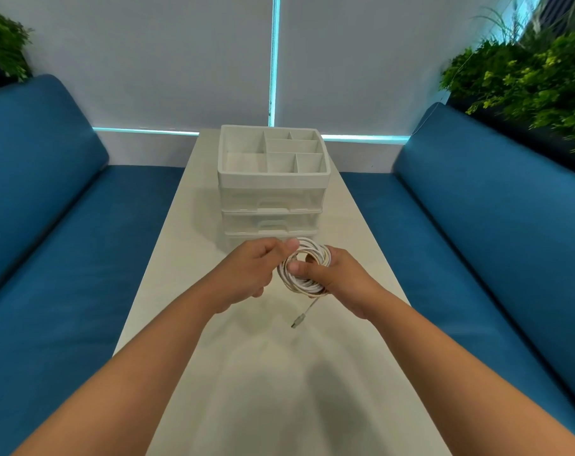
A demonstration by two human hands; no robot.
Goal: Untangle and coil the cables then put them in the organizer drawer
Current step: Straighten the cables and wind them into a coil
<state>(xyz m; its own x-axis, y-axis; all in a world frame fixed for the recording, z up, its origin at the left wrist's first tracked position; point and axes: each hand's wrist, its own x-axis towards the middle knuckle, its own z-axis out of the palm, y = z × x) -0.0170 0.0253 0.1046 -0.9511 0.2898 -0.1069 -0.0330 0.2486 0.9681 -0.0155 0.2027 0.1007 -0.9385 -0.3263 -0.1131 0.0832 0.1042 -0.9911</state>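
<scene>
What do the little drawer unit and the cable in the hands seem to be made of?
Drawer unit: likely plastic, with an opaque matt white top tray and frosted see-through drawer fronts. Cable: apparently a smooth white rubbery or plastic sheath, bending into tight loops; its plug looks metallic.

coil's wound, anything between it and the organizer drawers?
No object lies between: the coiled cable, held by the left hand and right hand, sits right before the organizer. But both drawers, top and bottom, are closed.

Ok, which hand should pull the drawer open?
Probably the left hand: it only pinches the cable coil at its top, while the right hand grips it. Both drawers look closed.
</scene>
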